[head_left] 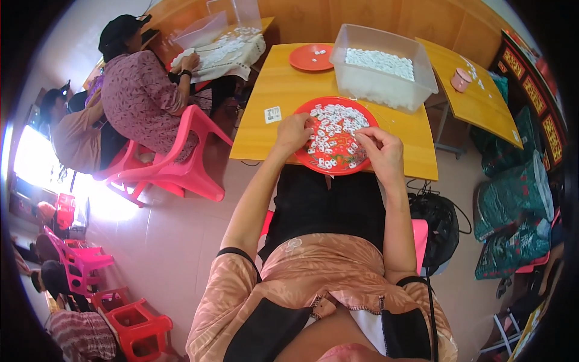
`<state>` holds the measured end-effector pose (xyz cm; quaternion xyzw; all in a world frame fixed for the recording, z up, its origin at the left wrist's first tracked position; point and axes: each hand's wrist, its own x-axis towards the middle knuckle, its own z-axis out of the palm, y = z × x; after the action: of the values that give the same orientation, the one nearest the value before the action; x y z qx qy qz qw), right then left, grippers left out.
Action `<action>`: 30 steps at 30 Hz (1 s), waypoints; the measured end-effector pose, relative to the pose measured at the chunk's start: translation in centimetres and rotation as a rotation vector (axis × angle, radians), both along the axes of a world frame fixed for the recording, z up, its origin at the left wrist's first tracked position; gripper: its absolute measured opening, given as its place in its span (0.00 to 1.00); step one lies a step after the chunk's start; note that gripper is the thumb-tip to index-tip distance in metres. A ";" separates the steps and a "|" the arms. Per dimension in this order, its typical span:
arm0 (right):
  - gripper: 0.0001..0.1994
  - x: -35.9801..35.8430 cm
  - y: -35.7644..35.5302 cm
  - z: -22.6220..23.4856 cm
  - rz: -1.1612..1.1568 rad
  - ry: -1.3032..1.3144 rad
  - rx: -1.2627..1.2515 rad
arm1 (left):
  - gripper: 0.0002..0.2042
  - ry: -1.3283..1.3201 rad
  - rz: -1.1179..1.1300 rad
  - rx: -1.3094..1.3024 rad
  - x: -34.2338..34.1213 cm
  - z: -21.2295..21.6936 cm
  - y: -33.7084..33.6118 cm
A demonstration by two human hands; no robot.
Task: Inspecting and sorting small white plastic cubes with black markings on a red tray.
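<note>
A round red plate [303, 158] lies at the table's near edge, above my lap. Many small white pieces with dark marks [335, 118] are spread over it, crowded at its far side and looser toward me. My left hand [294, 133] is at the plate's left rim, fingers curled together over the edge; whatever they hold is hidden. On the right side of the plate, my right hand [383, 152] pinches thumb and forefinger together above the pieces. Anything between those fingertips is too small to make out.
A translucent bin [386, 93] of white pieces stands behind the plate on the yellow table [265, 90]. Beside it are another red plate [301, 58] and a printed white card [273, 114]. A person [142, 90] works at left on a pink chair [193, 163]. Green sacks [512, 196] lie right.
</note>
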<state>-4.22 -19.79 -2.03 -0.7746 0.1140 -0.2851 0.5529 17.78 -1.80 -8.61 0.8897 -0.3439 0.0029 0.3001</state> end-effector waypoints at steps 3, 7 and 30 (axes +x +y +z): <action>0.06 0.4 0.6 0.1 -0.001 -0.010 0.013 | 0.10 0.151 0.027 -0.215 -3.1 1.8 1.9; 0.06 -0.1 2.4 1.6 0.025 0.015 0.022 | 0.08 0.283 -0.006 -0.631 -9.5 4.9 4.1; 0.06 -0.2 7.1 2.4 0.261 -0.076 0.206 | 0.12 0.899 -0.102 -1.099 -14.6 8.1 5.3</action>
<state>-4.44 -12.66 0.33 -0.7107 0.0201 -0.2268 0.6656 3.17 3.51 -0.54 0.5075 -0.1769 -0.2054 0.8179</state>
